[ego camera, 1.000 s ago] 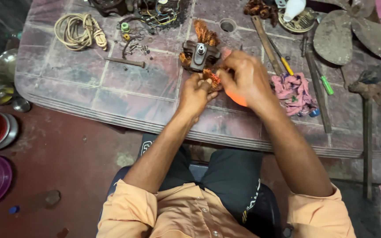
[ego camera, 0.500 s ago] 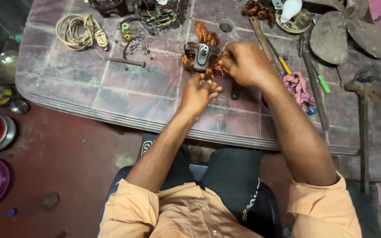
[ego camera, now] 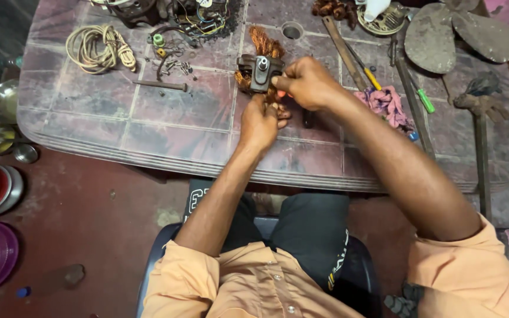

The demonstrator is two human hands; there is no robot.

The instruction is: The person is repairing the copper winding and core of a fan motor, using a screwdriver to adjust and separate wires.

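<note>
Here the tiled table (ego camera: 148, 118) is filling the upper half of the frame, and a small motor core (ego camera: 259, 72) with copper windings (ego camera: 264, 44) is sitting upper centre. Part of the winding is already hanging loose; much remains wound, I judge. The right hand (ego camera: 308, 82) is pinching the core's right edge, while the left hand (ego camera: 258, 122), just below it, is gripping copper strands.

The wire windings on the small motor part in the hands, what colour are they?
Coppery orange windings, seen in the head view.
</note>
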